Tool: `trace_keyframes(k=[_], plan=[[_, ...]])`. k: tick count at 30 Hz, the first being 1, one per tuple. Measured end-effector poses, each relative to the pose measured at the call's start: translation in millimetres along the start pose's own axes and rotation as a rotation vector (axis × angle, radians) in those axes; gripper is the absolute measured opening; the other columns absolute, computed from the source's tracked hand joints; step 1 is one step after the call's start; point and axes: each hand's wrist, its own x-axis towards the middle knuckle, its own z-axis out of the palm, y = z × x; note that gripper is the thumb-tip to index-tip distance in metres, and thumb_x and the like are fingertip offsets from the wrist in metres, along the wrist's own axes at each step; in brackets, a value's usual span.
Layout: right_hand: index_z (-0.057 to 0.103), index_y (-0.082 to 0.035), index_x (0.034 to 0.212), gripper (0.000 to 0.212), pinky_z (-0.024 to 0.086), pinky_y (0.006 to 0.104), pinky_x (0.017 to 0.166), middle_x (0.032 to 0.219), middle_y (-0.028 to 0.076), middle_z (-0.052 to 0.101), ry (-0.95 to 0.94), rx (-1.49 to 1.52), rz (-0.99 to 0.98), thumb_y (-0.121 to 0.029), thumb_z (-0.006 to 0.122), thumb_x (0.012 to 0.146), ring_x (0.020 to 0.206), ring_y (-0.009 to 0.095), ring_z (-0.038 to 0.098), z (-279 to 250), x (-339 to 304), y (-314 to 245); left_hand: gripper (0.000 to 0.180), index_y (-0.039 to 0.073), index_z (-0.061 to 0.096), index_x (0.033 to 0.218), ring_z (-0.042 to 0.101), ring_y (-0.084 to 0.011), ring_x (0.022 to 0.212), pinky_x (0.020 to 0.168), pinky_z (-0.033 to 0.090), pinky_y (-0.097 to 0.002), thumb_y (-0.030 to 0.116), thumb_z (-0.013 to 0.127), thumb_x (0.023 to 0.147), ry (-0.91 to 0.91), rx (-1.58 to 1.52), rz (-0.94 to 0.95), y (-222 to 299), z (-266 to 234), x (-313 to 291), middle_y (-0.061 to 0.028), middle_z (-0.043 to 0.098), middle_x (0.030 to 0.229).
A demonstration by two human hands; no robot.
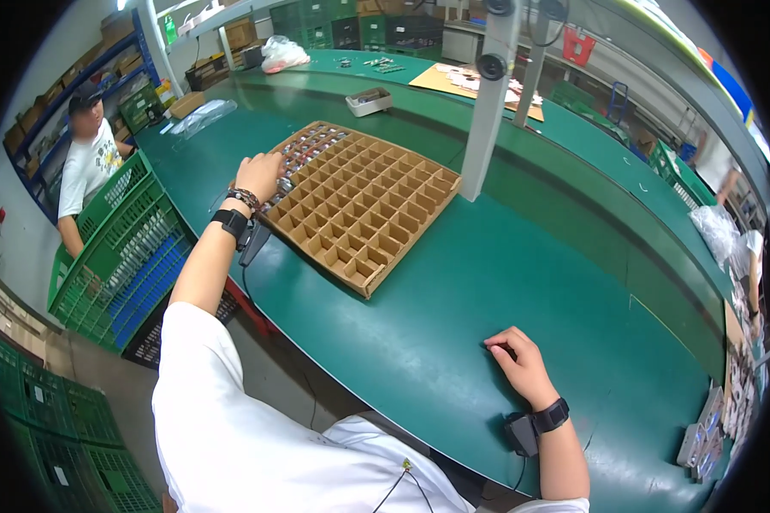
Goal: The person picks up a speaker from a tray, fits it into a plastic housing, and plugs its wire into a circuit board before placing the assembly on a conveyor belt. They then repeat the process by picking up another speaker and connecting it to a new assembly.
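A brown cardboard tray (376, 192) divided into many square cells lies on the green table. Small shiny metal parts (316, 141) fill cells at its far left end, while the nearer cells look unfilled. Over the tray's left edge is my left hand (261, 173), its fingers bent downward beside a round metal part (285, 184). Whatever those fingers grip is hidden. My right hand (522, 363) rests low over the table, right of the tray, with thumb and fingers curled together. A small dark bit shows at its fingertips, too small to name.
A grey post (490, 120) rises beside the tray's far right corner. Behind the tray sits a small open box (369, 102). At left, a person (98, 154) handles a green crate (128, 256). A metal fixture (701, 436) lies at the far right.
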Motion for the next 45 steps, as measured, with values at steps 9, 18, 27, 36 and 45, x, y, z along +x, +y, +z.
trace_keyframes(k=[9,18,27,36,45], plan=[[0.054,-0.002,0.114,0.029,0.047,0.0265,0.075,0.094,0.008,0.059,0.162,0.001,-0.030,0.000,0.058,0.086,0.082,0.015,0.057,8,-8,-9,0.011,0.009,0.053,0.090,0.061,-0.0354,0.069,0.059,0.046,-0.0456,0.019,0.056,0.088,0.275,-0.638,0.136,113,-107,-5,-0.0131,0.063,0.075],[0.034,-0.004,0.136,0.055,0.047,0.0277,0.078,0.114,0.011,0.051,0.229,0.196,-0.031,-0.001,0.058,0.087,0.087,0.014,0.057,20,-12,-15,0.012,0.009,0.053,0.078,0.056,-0.0214,0.070,0.066,0.041,-0.0327,0.008,0.065,0.076,0.483,-0.819,0.913,269,-149,-55,-0.0014,0.057,0.074],[0.035,-0.004,0.133,0.046,0.047,0.0290,0.076,0.107,0.009,0.051,0.264,0.550,-0.058,-0.011,0.055,0.093,0.087,0.013,0.056,6,-3,7,0.008,0.007,0.050,0.084,0.053,-0.0240,0.072,0.074,0.037,-0.0352,0.006,0.057,0.084,0.341,-1.307,0.859,347,-93,-59,-0.0041,0.060,0.079],[0.039,-0.002,0.125,0.036,0.046,0.0280,0.081,0.105,0.007,0.052,0.152,0.612,0.166,-0.009,0.054,0.093,0.090,0.012,0.055,11,1,16,0.008,0.007,0.048,0.086,0.052,-0.0187,0.072,0.076,0.038,-0.0336,0.009,0.049,0.093,0.198,-1.481,0.709,345,-70,-67,-0.0043,0.058,0.078],[0.037,-0.003,0.125,0.043,0.045,0.0312,0.088,0.112,0.009,0.046,0.068,0.683,0.096,-0.009,0.060,0.090,0.099,0.016,0.053,12,1,9,0.008,0.001,0.046,0.090,0.058,-0.0142,0.062,0.054,0.047,-0.0257,0.006,0.049,0.095,-0.088,-1.878,0.718,343,-68,-76,-0.0102,0.058,0.080]])
